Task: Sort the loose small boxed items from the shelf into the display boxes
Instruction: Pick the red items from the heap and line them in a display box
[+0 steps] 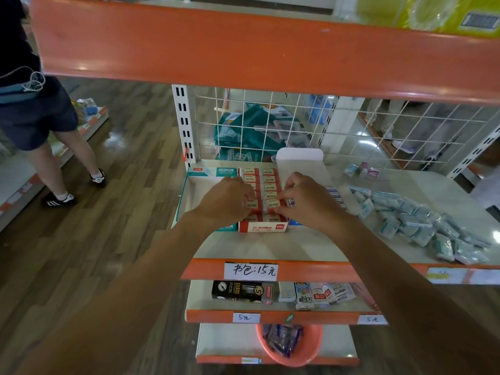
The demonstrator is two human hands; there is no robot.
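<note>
Red-white display box (263,227) holding two rows of small boxes (270,180), loose teal packets (416,226) heaped right

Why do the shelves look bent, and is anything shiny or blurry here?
Head view: the wide-angle lens bows the orange shelf edge; glare patches shine on the wooden floor; the yellow package at top right is soft; the left hand and right hand over the red display box look sharp.
</note>
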